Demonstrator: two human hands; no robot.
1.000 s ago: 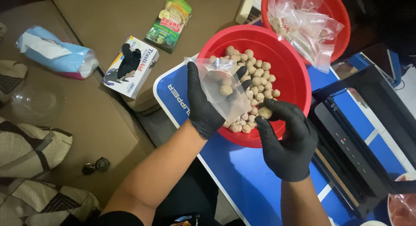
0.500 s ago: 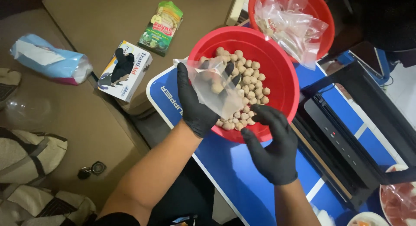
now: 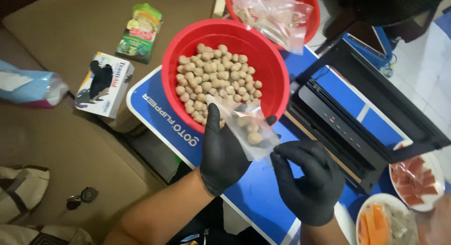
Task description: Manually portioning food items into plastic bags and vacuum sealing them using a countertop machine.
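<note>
**Small clear bag of pale balls, held between two gloved hands**

Blue counter (image 3: 263, 193) fills the middle of the frame, with brown cushions to the left. Just below centre, a small clear plastic bag (image 3: 246, 132) holds a few pale round balls. It looks light, limp and slick — likely to sag and spill if tipped, so the open top edge is the place to grip. The left hand (image 3: 224, 153), in a black glove, is closed on the bag from the left, thumb up along its side. The right hand (image 3: 307, 179), also gloved, pinches the bag's lower right corner.

Just above sits a red bowl (image 3: 174, 62) heaped with more balls (image 3: 216, 78); its rim crowds the bag. A second red bowl (image 3: 307, 5) with plastic bags lies at the top. To the right, a black sealing machine (image 3: 347, 127) — open — and two plates of food lower right. A glove box (image 3: 104, 84) lies left.
</note>
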